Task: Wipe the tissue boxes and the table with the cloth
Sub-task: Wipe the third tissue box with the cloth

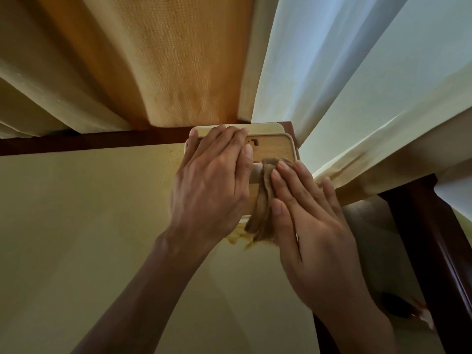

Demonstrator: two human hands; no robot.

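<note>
A tissue box (274, 148) with a wooden lid and cream sides stands at the table's far right corner. A second cream box (268, 128) shows just behind it. My left hand (212, 182) lies flat on the lid's left part, fingers straight, thumb along the slot. My right hand (306, 213) presses a folded brown cloth (263, 203) against the lid's right side with straight fingers. The cloth hangs down over the box's near edge. A brown stain (240, 237) marks the cream table (89, 226) just in front of the box.
Yellow curtains (166, 60) hang behind the table and pale ones (370, 85) to the right, brushing the box. A dark wooden rail (89, 143) edges the table's far side. Dark furniture (429, 238) stands at the right, with a small dark object (398, 305) on the floor.
</note>
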